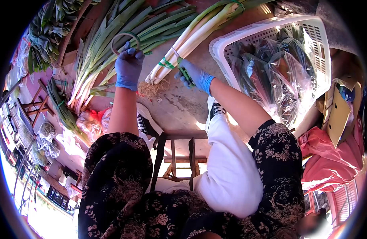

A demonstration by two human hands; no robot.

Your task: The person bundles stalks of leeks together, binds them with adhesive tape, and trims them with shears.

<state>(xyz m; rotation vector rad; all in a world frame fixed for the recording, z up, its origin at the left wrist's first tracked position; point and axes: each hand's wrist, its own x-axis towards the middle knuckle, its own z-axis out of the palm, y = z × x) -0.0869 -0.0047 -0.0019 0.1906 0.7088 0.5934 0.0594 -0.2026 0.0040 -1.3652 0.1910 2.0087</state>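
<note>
Closest to my lens is the dark floral top (163, 213), its sleeves running out to two blue-gloved hands over the floor (177, 103). From my end, I see the left grip (129, 65) curled around a thin ring (112, 44), probably a roll of tape, and the right grip (196, 73) closed on a green-handled tool (185, 74) whose pale, narrow tip looks like a blade. The leek bundle (199, 34) lies just beyond that hand, roots toward the person, with a green band (166, 63) round its lower stalks. I judge the tip my main worry: it is so near the band and stalks that a slip could nick a stalk, cut the band or catch a gloved finger. I would also watch the ring, since a loose hold could let it drop onto the loose leeks (98, 51) beside it, where leaves might snag it. On the right, the white basket (325, 63) is crowded with plastic-wrapped greens (289, 75); pressing more in could tear the film or bruise leaves.
</note>
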